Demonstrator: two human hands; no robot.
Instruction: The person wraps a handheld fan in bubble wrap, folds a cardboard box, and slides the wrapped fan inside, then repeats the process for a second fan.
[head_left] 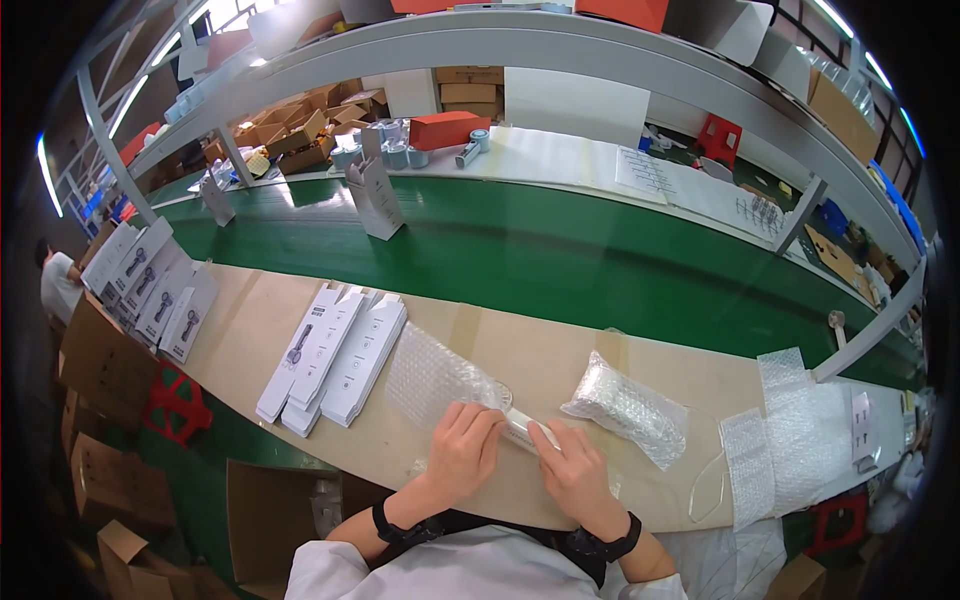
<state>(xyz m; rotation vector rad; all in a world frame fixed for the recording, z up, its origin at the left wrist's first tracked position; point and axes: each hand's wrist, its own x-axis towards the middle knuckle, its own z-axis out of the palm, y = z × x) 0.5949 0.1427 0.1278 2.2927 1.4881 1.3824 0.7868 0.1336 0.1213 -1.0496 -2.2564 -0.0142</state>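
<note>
My left hand (465, 447) is closed on the mouth end of a clear bubble-wrap bag (430, 375), which lies flat to the upper left of it. Just right of it, my right hand (580, 468) grips a white, rod-like handle (522, 428). The handle's far end meets the bag's mouth beside a small ring-like part; its exact kind is hard to make out. To the right of my hands a bubble-wrapped bundle (630, 408) lies on the tan worktop (440, 480). Flat white printed cartons (335, 355) are stacked left of the bag.
Beyond the worktop runs a green conveyor belt (560, 260) with an upright white box (374, 198) on it. More cartons (150, 285) stand at the far left. Bubble-wrap sheets (795, 440) lie at the right end. An open cardboard box (265, 520) sits below the front edge.
</note>
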